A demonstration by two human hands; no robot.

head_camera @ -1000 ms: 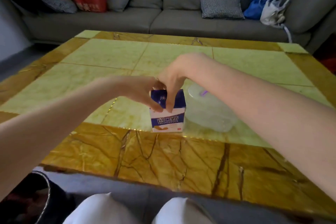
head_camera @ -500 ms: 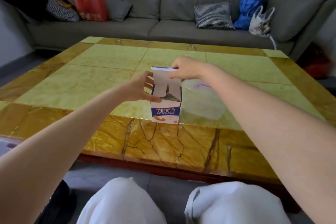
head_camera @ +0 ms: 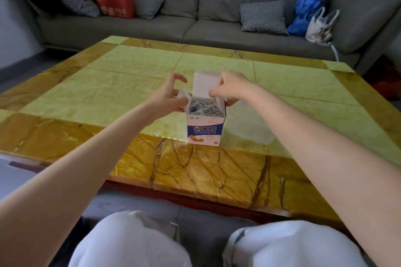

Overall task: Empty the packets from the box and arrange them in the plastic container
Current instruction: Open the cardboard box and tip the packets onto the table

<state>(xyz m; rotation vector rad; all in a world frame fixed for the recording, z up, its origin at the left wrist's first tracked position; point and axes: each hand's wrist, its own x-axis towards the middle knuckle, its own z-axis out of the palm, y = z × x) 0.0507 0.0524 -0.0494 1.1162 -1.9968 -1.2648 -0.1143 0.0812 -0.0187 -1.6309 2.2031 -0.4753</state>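
Observation:
A small white and blue cardboard box [head_camera: 205,131] stands upright near the table's front border. Its top lid is folded up at the back and both side flaps are spread. Several small blue and white packets [head_camera: 204,109] show inside. My left hand [head_camera: 170,95] is at the box's left side, thumb against the left flap, fingers loosely curled above it and apart from the box. My right hand [head_camera: 227,89] pinches the right flap at the box's top edge. A translucent plastic container [head_camera: 251,131] sits just right of the box, partly hidden by my right forearm.
The box stands on a green and amber marble table [head_camera: 130,84]. Behind the table is a grey sofa [head_camera: 195,17] with a red bag [head_camera: 114,1], a checked cushion [head_camera: 263,16], and blue and white bags [head_camera: 312,19]. My knees are below the near edge.
The box was closed with both hands on its top. The lid then swung up, and now the side flaps are spread and the packets inside show.

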